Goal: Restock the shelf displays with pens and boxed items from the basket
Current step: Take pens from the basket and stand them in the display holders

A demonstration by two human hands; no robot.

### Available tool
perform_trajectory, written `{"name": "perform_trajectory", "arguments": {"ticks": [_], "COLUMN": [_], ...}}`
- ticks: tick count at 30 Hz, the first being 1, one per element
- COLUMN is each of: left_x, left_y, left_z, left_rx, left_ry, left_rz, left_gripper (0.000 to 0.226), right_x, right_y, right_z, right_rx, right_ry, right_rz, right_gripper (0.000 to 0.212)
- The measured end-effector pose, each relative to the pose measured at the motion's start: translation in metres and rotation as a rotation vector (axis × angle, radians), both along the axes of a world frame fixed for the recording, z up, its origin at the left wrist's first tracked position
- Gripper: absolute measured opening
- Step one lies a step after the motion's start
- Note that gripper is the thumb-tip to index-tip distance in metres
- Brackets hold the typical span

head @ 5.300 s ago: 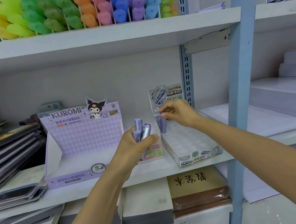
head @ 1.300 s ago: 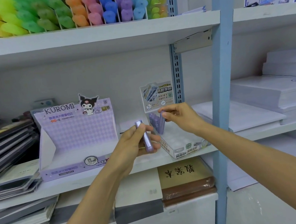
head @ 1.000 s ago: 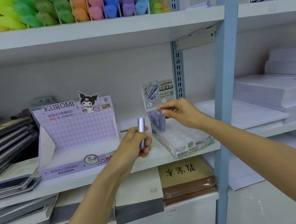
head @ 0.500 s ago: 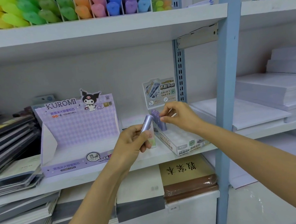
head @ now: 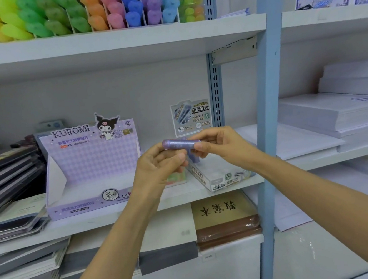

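Notebook stacks (head: 5, 176): dark-covered, piled flat at the left edge of the frame on the middle shelf.
Kuromi display box (head: 90, 167): lilac card box, left of centre, standing on the middle shelf (head: 207, 193) with its printed back panel upright and its tray facing the camera.
Highlighters (head: 74, 14): yellow through green, orange, pink, blue and purple, in dividers along the top shelf, upper left to upper centre.
Left hand (head: 158, 164): centre of the frame, fingers curled, the tips closed on the left half of the purple tube.
Purple tube (head: 179, 144): held in the air at frame centre, in front of the shelf and just above the clear tray. Its long axis runs nearly level across the frame; the rounded end points left, and the right end is hidden in the right hand's fingers.
Right hand (head: 222, 146): just right of centre, thumb and forefinger pinching the tube's right end, the other fingers curled beneath.
Standing tubes (head: 194, 157): a few purple ones upright at the back of the tray, under the two hands.
Clear display tray (head: 223, 176): on the middle shelf, angled, with a printed header card (head: 191, 118) rising behind it.
Blue post (head: 268, 107): upright, right of the tray.
Paper reams (head: 335, 119): white, stacked flat at the right of the frame.
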State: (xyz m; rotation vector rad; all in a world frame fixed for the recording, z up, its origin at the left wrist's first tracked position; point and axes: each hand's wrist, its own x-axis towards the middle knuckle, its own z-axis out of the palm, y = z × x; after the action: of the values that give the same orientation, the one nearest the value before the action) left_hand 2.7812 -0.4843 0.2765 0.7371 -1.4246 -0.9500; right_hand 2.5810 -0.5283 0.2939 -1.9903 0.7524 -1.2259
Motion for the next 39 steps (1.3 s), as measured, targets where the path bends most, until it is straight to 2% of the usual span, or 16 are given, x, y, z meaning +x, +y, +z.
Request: {"name": "perform_trajectory", "arguments": {"ticks": [6,9,12,16,17,19,21,23,25,36,39], "left_x": [-0.011,-0.015,-0.019,-0.027,-0.029,-0.030,-0.030,-0.029,-0.023,-0.001,-0.003], "left_y": [0.002,0.000,-0.004,-0.008,-0.007,-0.005,-0.003,-0.001,-0.001,-0.004,-0.006], "left_z": [-0.001,-0.004,-0.006,-0.013,-0.016,-0.026,-0.038,-0.047,-0.051,-0.057,-0.058], "left_rx": [-0.121,-0.142,-0.154,-0.188,-0.198,-0.274,-0.405,-0.515,-0.601,-0.644,-0.651], "left_ry": [0.009,0.029,-0.055,-0.207,-0.228,-0.391,-0.692,-0.941,-1.049,-1.052,-1.045], "left_rz": [0.142,0.175,0.209,0.206,0.212,0.245,0.267,0.285,0.310,0.379,0.389], "left_gripper": [0.015,0.015,0.010,0.010,0.013,0.022,0.032,0.038,0.035,0.029,0.030], "right_x": [0.003,0.003,0.004,0.007,0.006,0.001,-0.008,-0.014,-0.013,0.017,0.019], "right_y": [0.012,0.015,0.017,0.018,0.016,0.013,0.006,-0.001,-0.007,-0.027,-0.028], "right_z": [-0.007,0.001,0.012,0.016,0.017,0.018,0.017,0.013,0.008,-0.003,-0.001], "right_rx": [0.053,-0.020,-0.067,-0.273,-0.282,-0.223,-0.175,-0.153,-0.126,-0.183,-0.191], "right_ry": [0.058,0.088,0.023,0.244,0.219,0.032,-0.141,-0.194,-0.182,0.238,0.265], "right_rz": [0.088,-0.020,-0.049,-0.095,-0.126,-0.199,-0.282,-0.344,-0.363,-0.349,-0.377], "right_gripper": [0.018,0.032,0.047,0.030,0.025,0.020,0.019,0.019,0.019,0.021,0.027]}}
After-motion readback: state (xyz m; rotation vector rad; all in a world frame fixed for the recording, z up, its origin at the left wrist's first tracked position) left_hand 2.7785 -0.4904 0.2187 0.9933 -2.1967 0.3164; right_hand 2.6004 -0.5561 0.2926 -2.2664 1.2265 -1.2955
